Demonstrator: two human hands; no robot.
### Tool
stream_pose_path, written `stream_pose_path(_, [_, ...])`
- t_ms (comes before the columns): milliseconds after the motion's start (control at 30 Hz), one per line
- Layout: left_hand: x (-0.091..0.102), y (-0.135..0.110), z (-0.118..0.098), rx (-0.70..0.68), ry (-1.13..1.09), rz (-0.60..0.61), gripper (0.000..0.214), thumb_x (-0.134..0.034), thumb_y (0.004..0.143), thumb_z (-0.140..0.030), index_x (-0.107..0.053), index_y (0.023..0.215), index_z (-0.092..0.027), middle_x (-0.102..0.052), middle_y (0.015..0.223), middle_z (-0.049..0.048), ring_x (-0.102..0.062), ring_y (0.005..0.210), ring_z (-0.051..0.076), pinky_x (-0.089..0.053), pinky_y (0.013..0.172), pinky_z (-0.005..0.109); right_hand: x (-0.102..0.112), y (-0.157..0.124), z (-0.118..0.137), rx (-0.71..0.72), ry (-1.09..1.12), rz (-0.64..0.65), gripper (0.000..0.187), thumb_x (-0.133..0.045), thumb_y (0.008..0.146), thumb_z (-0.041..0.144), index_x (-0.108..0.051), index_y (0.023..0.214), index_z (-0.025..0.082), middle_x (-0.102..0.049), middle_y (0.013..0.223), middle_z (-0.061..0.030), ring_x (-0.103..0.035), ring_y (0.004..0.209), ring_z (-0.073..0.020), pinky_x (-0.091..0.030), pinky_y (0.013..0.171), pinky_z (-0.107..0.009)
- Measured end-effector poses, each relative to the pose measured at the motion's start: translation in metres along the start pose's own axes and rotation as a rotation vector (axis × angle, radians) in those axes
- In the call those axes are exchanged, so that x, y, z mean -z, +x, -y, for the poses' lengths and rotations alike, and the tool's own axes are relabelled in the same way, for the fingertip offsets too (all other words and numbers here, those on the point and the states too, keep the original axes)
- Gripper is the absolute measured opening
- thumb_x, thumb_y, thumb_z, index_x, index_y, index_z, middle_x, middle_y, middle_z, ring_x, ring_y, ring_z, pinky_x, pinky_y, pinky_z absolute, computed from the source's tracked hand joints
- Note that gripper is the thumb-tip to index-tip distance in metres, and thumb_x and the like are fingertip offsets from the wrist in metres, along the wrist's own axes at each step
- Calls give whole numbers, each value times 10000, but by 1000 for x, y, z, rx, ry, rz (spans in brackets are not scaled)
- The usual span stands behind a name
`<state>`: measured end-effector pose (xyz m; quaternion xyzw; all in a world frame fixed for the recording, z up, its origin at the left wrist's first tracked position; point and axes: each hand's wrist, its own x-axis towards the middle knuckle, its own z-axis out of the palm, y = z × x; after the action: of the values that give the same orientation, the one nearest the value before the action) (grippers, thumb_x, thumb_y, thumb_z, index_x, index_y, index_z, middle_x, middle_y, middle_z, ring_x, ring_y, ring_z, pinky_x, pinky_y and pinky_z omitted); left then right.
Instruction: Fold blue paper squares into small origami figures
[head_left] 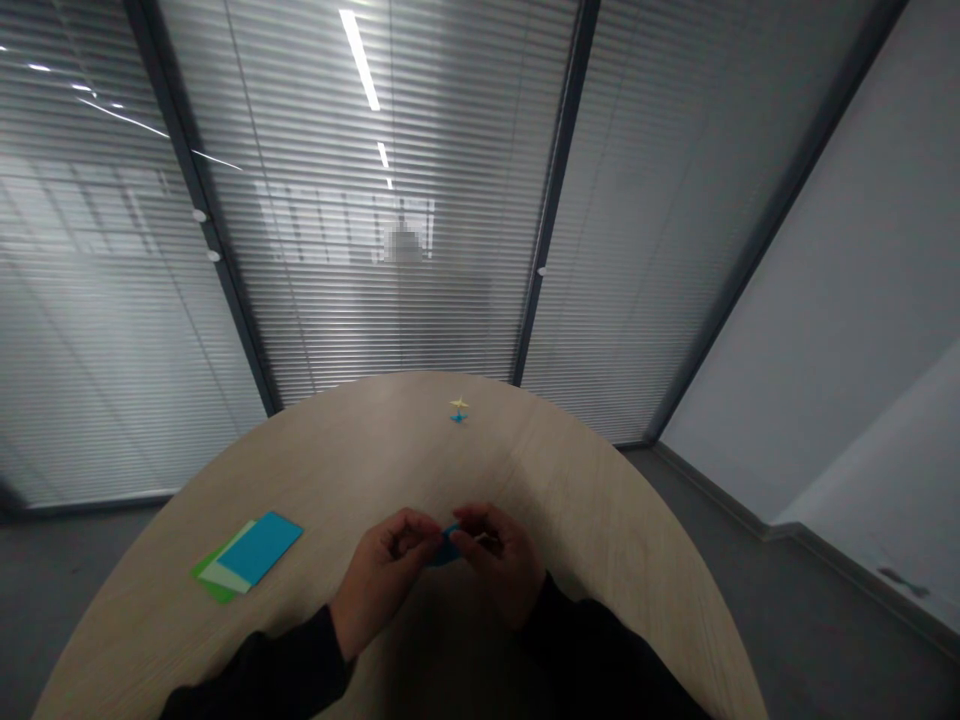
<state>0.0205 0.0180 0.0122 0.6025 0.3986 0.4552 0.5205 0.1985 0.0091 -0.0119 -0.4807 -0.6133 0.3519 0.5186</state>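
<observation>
One blue paper [445, 552] is over the worktop [615, 560], pinched by the left hand [384, 578] and right hand [508, 572]. This looks like folding; a neat crease needs slow, even pressing.

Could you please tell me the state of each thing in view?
Left hand: closed on the blue piece.
Right hand: likewise closed on it.
Blue piece: held, partly hidden by fingers.
Paper sheets: stacked unevenly, blue on top.
Yellow figure: apparently folded.
Small blue figure: apparently folded.
Blinds: lowered.
</observation>
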Motion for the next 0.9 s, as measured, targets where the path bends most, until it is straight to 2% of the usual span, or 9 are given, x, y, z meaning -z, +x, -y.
stream_pose_path(100, [0,0,1,-14,-13,-6,207,-694,776,-363,-653,802,-162,-703,762,51,-649,717,191,-503,684,304,1,0,5,-22,-60,41,226,-678,803,384,-699,871,170,-708,787,-54,-651,675,-170,-507,614,-280])
stream_pose_path(200, [0,0,3,-17,0,4,210,-687,791,-364,-666,841,-161,-704,783,51,-651,731,192,-501,688,299,1,0,7,-31,-117,18,218,-667,810,385,-702,797,170,-687,697,-36,-621,618,-159,-480,574,-266])
stream_pose_path(333, [0,2,3,-1,70,61,294,-664,814,-401,-692,979,-160,-726,851,70,-658,750,201,-499,681,297,1,0,5,-24,-116,12,235,-654,815,398,-709,794,170,-687,683,-35,-615,614,-159,-467,570,-263])
stream_pose_path(433, [0,2,3,28,141,114,323,-628,841,-444,-711,933,-146,-731,813,79,-652,725,205,-481,647,289,2,0,6,-18,-145,18,234,-647,815,394,-707,791,169,-690,690,-36,-614,627,-160,-463,583,-262])
stream_pose_path(533, [2,2,4,29,162,81,332,-611,850,-456,-707,853,-139,-707,735,60,-619,668,186,-444,608,272,2,0,9,-18,-194,25,222,-657,800,379,-712,821,165,-700,725,-43,-614,639,-161,-459,593,-264])
stream_pose_path(667, [3,2,3,41,102,40,323,-625,837,-459,-699,850,-144,-676,695,29,-566,612,155,-402,573,251,2,0,9,-19,-184,38,229,-664,794,391,-711,797,167,-689,704,-39,-590,611,-153,-444,574,-259])
stream_pose_path(900, [1,1,-4,73,117,66,370,-624,819,-505,-710,856,-147,-683,696,32,-561,598,154,-390,552,246,3,2,3,-100,-41,8,288,-651,802,451,-693,801,167,-676,709,-35,-602,619,-156,-456,568,-257])
